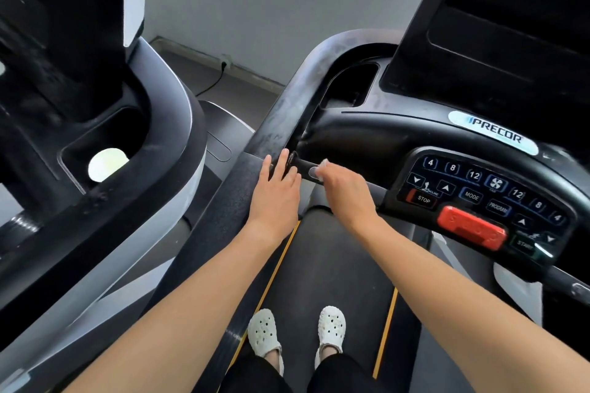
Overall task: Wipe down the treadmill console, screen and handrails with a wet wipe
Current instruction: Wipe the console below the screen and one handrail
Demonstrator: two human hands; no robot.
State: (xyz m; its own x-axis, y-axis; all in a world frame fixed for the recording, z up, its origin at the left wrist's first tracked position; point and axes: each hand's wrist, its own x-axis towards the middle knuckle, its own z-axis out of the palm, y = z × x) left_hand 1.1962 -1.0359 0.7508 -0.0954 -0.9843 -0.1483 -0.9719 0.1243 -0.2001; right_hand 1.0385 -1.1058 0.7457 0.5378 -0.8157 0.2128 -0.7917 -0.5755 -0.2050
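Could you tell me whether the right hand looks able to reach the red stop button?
Probably yes: the right hand, holding the wipe, is close beside the console, and nothing lies between it and the red stop button.

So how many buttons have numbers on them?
6. On the keypad: along its top left, 4, 8, 12; down its right side, 12, 8, 4. None seem hidden.

Soft, even, fairly bright light, no hard shadows. Faint sheen on the keypad [472, 182] around the red stop tab [472, 231]. Left of it, right hand [348, 195] and wet wipe [323, 163] slightly motion-blurred. Far left of it, heavy wide-angle bending.
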